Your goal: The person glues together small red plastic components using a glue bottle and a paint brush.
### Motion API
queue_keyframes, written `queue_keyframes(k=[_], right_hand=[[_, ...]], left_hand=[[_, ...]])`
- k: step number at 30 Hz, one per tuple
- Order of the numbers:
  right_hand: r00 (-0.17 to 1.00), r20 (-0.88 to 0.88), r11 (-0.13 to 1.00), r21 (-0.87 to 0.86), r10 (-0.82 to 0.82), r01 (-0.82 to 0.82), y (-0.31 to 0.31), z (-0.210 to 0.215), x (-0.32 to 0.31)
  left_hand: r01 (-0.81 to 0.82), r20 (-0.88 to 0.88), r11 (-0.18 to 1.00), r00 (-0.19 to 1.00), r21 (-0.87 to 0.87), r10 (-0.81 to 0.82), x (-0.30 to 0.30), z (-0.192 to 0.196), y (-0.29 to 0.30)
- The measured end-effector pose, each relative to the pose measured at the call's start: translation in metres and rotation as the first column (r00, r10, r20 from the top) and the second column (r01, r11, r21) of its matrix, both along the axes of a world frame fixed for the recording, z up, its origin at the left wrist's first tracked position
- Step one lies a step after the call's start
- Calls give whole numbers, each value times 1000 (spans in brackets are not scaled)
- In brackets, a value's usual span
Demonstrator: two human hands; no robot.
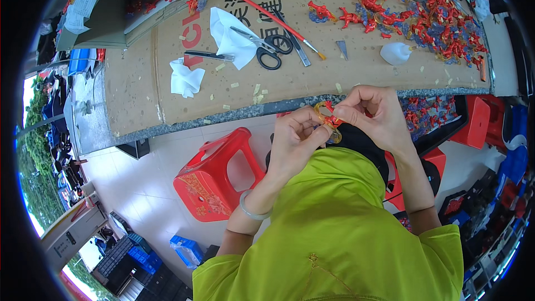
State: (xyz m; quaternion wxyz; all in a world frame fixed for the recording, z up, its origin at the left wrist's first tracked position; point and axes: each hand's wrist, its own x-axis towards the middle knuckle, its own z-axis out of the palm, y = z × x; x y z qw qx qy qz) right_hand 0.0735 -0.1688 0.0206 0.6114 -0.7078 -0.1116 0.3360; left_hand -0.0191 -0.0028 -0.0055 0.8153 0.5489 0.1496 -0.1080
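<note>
Over my lap, just off the front edge of the cardboard-covered table, both hands hold one small red and amber plastic figurine. My left hand pinches its lower amber part, fingers curled. The thumb and forefinger of my right hand close on its red upper part. Much of the piece is covered by my fingers. A large pile of similar red, amber and violet figurines lies at the table's right side, with a few single ones set apart to its left.
On the table lie black-handled scissors, white tissues, tweezers, a red paintbrush, a small blade and a white squeeze bottle. A tray of figurines sits below the right edge. A red stool stands at left.
</note>
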Motion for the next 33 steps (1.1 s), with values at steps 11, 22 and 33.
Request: queue_keyframes(k=[11,22,33], right_hand=[[1000,-22,1000,5,-16,16,-5,-8,1],[998,29,995,-91,51,-49,2,3,14],[943,308,985,69,129,-157,-15,-2,24]], left_hand=[[-5,-36,999,999,-46,3,4,-3,-10],[-36,-165,894,985,-446,-43,0,-20,-14],[-138,-274,519,941,-844,-196,-2,-24,-6]])
